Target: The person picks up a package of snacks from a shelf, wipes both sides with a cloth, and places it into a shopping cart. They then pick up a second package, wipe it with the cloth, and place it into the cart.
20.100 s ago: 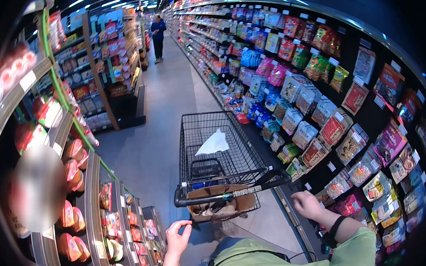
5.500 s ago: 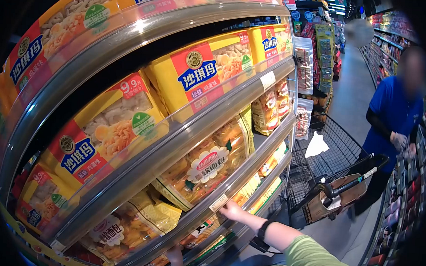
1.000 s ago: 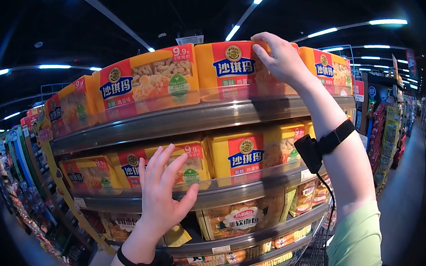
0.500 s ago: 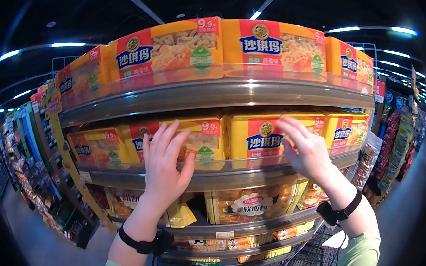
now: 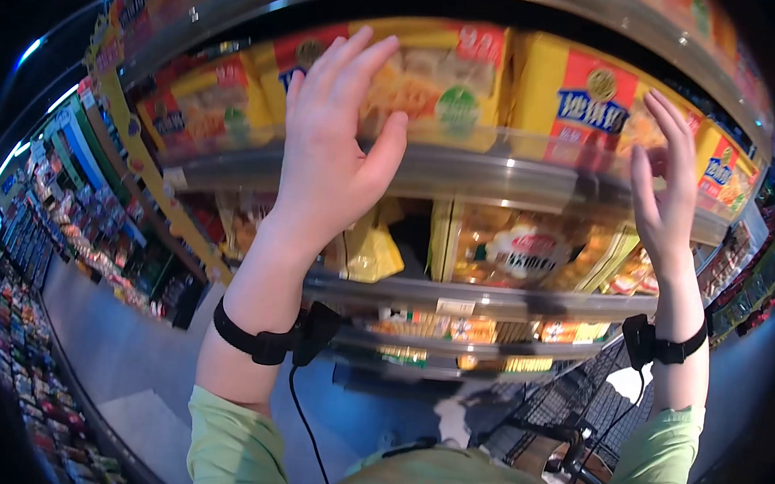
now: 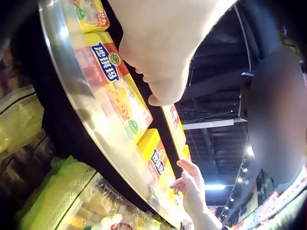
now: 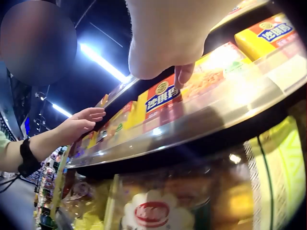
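Note:
Yellow and red snack packs point(image 5: 592, 104) stand in a row on a curved shelf behind a clear lip. In the head view my left hand point(image 5: 336, 134) is raised in front of the packs at left, fingers spread and straight, holding nothing. My right hand point(image 5: 668, 182) is up before the packs at right, fingers lifted and thumb apart, with nothing in it. The right wrist view shows my right hand point(image 7: 165, 40) close to a pack point(image 7: 163, 98); whether its fingertips touch is unclear. Bagged bread point(image 5: 527, 249) lies on the shelf below.
Lower shelves point(image 5: 479, 330) hold more packaged food. A wire cart point(image 5: 607, 398) with a white sheet point(image 5: 630, 386) in it stands at lower right. Product racks point(image 5: 65, 199) line the left side, with grey floor point(image 5: 135, 378) between them and the shelves.
The head view has tilted down from the top shelf. My right hand came down from a top-shelf pack to the second row, then drew off to the right. My left hand remains raised.

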Demonstrator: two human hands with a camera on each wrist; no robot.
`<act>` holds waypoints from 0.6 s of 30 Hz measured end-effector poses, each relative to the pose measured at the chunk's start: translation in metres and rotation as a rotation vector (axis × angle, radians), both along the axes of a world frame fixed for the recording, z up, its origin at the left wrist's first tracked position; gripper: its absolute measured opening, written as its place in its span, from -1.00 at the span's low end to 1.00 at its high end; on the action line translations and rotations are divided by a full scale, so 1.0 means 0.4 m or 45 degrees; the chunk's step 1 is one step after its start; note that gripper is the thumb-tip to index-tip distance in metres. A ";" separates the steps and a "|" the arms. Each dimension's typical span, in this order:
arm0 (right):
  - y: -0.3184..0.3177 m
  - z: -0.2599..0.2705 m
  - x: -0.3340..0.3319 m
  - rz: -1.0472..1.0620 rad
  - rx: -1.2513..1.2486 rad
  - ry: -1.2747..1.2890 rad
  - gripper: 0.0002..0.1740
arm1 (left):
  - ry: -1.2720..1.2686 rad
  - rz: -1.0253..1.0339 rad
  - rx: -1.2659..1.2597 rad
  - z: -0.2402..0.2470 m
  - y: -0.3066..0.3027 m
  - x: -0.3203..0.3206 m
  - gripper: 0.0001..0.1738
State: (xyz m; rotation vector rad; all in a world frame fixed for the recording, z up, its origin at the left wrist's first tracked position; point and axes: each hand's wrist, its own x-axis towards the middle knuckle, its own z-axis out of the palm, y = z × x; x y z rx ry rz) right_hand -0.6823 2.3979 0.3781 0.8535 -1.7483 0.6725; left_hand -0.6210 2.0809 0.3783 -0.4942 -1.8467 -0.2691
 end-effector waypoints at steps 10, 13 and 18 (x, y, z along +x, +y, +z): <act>-0.063 -0.602 0.164 0.625 0.837 -0.913 -0.77 | -0.409 -0.187 0.426 -0.574 -0.154 0.275 -0.80; -0.094 -0.803 0.124 0.521 0.616 -1.294 -0.76 | -1.103 0.024 0.921 -0.850 -0.199 0.272 -0.72; -0.187 -1.072 -0.016 0.259 0.148 -1.786 -0.59 | -1.281 0.015 1.219 -1.137 -0.270 0.176 -0.45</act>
